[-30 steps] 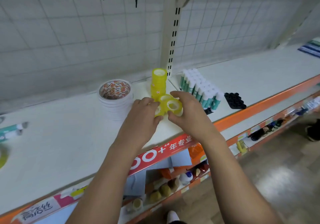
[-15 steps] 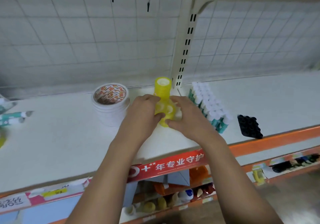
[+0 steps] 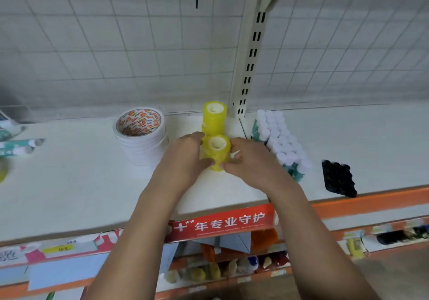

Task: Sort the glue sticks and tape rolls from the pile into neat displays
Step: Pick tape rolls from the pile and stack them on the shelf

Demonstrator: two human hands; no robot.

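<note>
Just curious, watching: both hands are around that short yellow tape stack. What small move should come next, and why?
Probably let go gently: the left hand and right hand hold the short yellow stack, seemingly upright on the shelf, directly in front of the taller yellow stack.

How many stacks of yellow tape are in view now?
2. The back stack stands near the shelf post; the front stack is held between the left hand and right hand. More might hide behind the hands.
</note>
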